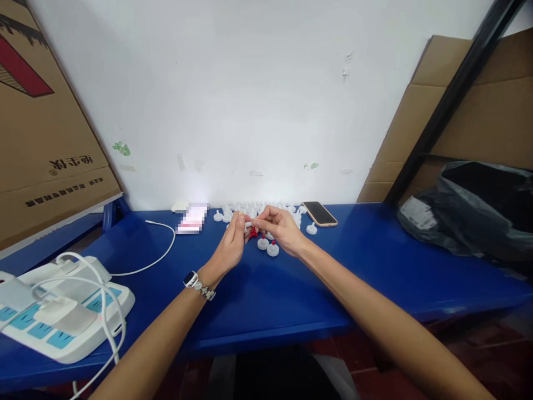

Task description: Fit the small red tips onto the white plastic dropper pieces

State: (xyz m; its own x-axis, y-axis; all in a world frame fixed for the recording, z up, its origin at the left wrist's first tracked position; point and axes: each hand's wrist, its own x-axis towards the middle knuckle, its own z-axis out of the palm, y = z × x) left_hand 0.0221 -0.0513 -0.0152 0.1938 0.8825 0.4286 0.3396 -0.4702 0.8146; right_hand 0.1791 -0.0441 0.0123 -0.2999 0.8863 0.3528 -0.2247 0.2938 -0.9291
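My left hand (pixel 233 239), with a watch on its wrist, is closed on a white plastic nozzle cap (pixel 249 224), mostly hidden by the fingers. The thumb and finger of my right hand (pixel 281 229) are pinched together at the nozzle's tip; what lies between them is too small to make out. Just below the hands is a little heap of red tips (pixel 254 233). Nearer me stand two white caps with red tips, one on the left (pixel 262 243) and one on the right (pixel 272 249). Several plain white nozzle caps (pixel 227 216) spread behind my hands.
On the blue table (pixel 300 289), a phone (pixel 320 213) and a lone white cap (pixel 311 228) lie right of my hands. A power strip (pixel 79 333) with white cables occupies the left. Cardboard (pixel 54 139) leans at left; a black plastic bag (pixel 453 211) sits at right.
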